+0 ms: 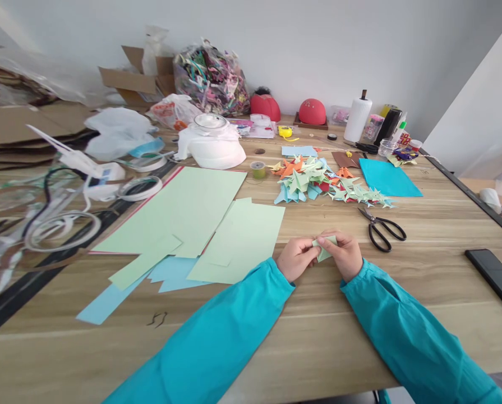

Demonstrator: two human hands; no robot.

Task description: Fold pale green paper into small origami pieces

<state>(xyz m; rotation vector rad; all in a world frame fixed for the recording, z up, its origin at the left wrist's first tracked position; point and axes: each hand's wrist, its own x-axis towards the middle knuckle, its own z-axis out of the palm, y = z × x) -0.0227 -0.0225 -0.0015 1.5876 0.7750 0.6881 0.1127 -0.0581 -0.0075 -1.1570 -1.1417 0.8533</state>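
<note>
A small piece of pale green paper (pixel 326 248), seemingly folded, is pinched between my two hands just above the wooden table. My left hand (pixel 296 258) grips its left side with the fingers closed. On the other side, my right hand (pixel 344 255) holds it between thumb and fingers. The black-handled scissors (pixel 386 230) lie to the right of my hands. Beyond them is a pile of folded paper cranes (pixel 305 179) in green, orange, blue and red. Pale green sheets (pixel 251 238) lie left of my hands, some over blue paper (pixel 107 303).
A black phone (pixel 494 280) lies at the right edge. Farther back are a turquoise sheet (pixel 389 177), a thread spool (pixel 258 170), a yellow tape measure (pixel 285 132) and a white bottle (pixel 357 119). White tape rolls (pixel 139 188) and a glue gun (pixel 95 171) clutter the left.
</note>
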